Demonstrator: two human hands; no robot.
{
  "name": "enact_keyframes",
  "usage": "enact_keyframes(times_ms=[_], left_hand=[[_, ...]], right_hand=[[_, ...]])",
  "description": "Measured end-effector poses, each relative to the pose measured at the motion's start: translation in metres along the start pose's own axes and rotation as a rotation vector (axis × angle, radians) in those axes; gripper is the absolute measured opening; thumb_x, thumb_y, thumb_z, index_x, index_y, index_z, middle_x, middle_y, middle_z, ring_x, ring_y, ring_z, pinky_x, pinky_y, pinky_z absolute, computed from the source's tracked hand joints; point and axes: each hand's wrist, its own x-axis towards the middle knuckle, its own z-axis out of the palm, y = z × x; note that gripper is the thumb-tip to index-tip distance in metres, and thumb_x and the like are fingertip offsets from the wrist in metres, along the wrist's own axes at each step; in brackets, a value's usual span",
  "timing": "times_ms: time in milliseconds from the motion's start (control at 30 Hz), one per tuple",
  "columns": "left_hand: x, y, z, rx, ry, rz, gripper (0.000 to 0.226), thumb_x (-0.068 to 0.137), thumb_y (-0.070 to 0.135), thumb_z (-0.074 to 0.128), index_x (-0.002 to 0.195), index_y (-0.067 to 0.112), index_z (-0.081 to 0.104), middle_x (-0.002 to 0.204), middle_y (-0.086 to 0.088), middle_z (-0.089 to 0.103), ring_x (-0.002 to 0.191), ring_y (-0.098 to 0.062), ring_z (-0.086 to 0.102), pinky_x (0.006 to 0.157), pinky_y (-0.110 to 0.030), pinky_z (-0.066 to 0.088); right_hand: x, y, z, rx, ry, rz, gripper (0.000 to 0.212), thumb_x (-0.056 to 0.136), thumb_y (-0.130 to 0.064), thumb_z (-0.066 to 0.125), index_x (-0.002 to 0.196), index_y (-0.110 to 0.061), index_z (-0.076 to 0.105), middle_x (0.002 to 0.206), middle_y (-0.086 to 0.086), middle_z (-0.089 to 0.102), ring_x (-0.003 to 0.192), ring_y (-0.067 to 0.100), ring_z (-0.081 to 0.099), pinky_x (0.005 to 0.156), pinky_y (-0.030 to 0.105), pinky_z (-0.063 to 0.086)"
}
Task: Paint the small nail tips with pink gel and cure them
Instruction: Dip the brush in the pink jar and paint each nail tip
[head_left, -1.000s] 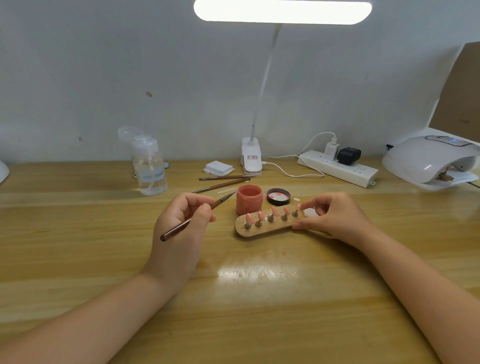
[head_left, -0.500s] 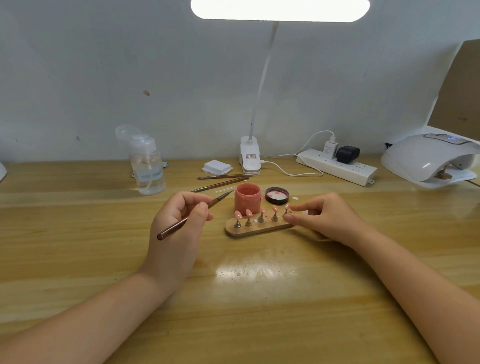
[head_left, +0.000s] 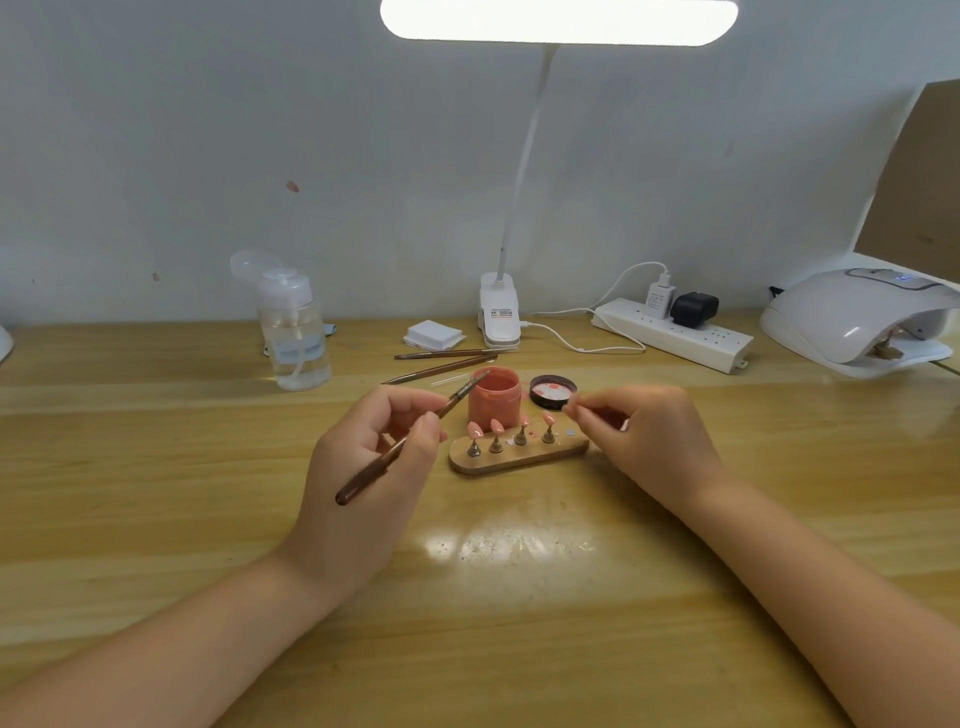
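The left hand (head_left: 374, 457) is pinching a dark-handled brush (head_left: 410, 439) between thumb and fingers, pen-fashion, with the bristle end tilting up toward the open pot of pink gel (head_left: 494, 397), probably so the brush is sitting ready to dip or stroke without dragging on anything. The pot is standing just behind the wooden holder (head_left: 519, 454), and its lid (head_left: 554, 391) is lying face up just to the right of the pot, close enough that reloading needs only a short reach. On the holder, four pink nail tips (head_left: 497, 426) are standing upright on small metal stands, while the spot at the holder's right end is showing only a bare metal disc (head_left: 571, 432). The right hand (head_left: 649, 436) is hovering just above and behind that end of the holder, with thumb and forefinger pressed together as if pinching something small; whether the fifth stand and tip are in that pinch is too blurred to tell, though holding one tip up off the holder would make it easier to turn and coat. The curing lamp (head_left: 852, 322) is sitting well to the right of the holder, its opening facing the desk, so curing looks not yet begun for these tips. Two spare brushes (head_left: 441, 364) are lying just behind the pot.
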Motion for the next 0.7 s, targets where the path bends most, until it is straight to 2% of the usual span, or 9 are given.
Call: enact_keyframes(times_ms=[100, 133, 200, 400, 533, 700], left_hand=[[-0.004, 0.010, 0.002, 0.077, -0.042, 0.115, 0.020, 0.084, 0.040, 0.054, 0.102, 0.043, 0.060, 0.092, 0.017, 0.066, 0.087, -0.005, 0.061, 0.073, -0.011, 0.043], [-0.005, 0.012, 0.003, 0.085, -0.053, 0.137, 0.022, 0.084, 0.041, 0.054, 0.106, 0.045, 0.058, 0.094, 0.020, 0.065, 0.090, -0.005, 0.060, 0.076, -0.013, 0.043], [-0.007, 0.015, 0.003, 0.107, -0.072, 0.187, 0.024, 0.087, 0.039, 0.054, 0.110, 0.045, 0.057, 0.097, 0.025, 0.064, 0.093, -0.007, 0.060, 0.079, -0.015, 0.043], [-0.006, 0.017, 0.002, 0.133, -0.089, 0.293, 0.019, 0.091, 0.030, 0.055, 0.107, 0.032, 0.064, 0.098, 0.017, 0.068, 0.090, -0.015, 0.062, 0.081, -0.020, 0.043], [-0.008, 0.016, 0.003, 0.153, -0.101, 0.279, 0.017, 0.088, 0.030, 0.054, 0.100, 0.031, 0.066, 0.089, 0.013, 0.068, 0.088, -0.014, 0.062, 0.080, -0.018, 0.042], [-0.009, 0.017, 0.002, 0.123, -0.082, 0.233, 0.016, 0.085, 0.031, 0.050, 0.093, 0.029, 0.064, 0.082, 0.011, 0.067, 0.085, -0.012, 0.061, 0.077, -0.014, 0.042]], right_hand=[[-0.001, -0.018, -0.002, 0.319, 0.184, 0.051, 0.018, 0.083, -0.013, 0.072, 0.099, -0.021, 0.072, 0.083, -0.009, 0.072, 0.074, 0.007, 0.067, 0.070, 0.026, 0.057], [0.000, -0.025, -0.001, 0.458, 0.214, 0.088, 0.020, 0.082, -0.012, 0.073, 0.099, -0.023, 0.070, 0.083, -0.011, 0.071, 0.074, 0.004, 0.068, 0.070, 0.020, 0.056], [0.001, -0.037, 0.001, 0.612, 0.242, 0.117, 0.021, 0.080, -0.011, 0.074, 0.096, -0.024, 0.071, 0.082, -0.011, 0.072, 0.074, 0.005, 0.069, 0.071, 0.018, 0.056], [-0.002, -0.046, 0.006, 0.576, 0.187, 0.064, 0.018, 0.082, -0.011, 0.073, 0.100, -0.014, 0.074, 0.085, -0.004, 0.074, 0.075, 0.012, 0.068, 0.067, 0.023, 0.056], [-0.003, -0.047, 0.005, 0.478, 0.171, 0.007, 0.021, 0.083, -0.011, 0.071, 0.103, -0.015, 0.073, 0.085, -0.005, 0.072, 0.076, 0.008, 0.065, 0.068, 0.023, 0.054], [-0.004, -0.047, 0.003, 0.500, 0.166, 0.020, 0.018, 0.085, -0.016, 0.069, 0.103, -0.018, 0.073, 0.085, -0.006, 0.073, 0.077, 0.009, 0.066, 0.069, 0.030, 0.055]])
